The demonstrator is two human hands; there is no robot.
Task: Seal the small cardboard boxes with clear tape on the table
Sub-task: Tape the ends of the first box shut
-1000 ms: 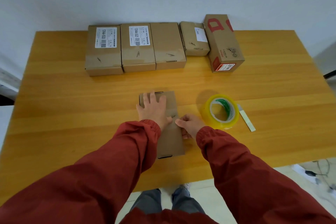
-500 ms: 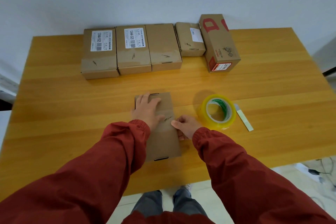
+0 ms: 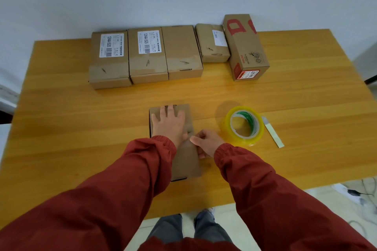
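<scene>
Tape roll (image 3: 247, 139) sits just at 2 o'clock of the right hand (image 3: 208, 142), grip curled, hold unclear; left hand (image 3: 169, 126) presses the cardboard box (image 3: 187, 161) flat-fingered.

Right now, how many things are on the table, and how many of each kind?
Cardboard boxes: 6
Tape rolls: 1
Pale strips: 1
Total: 8
</scene>
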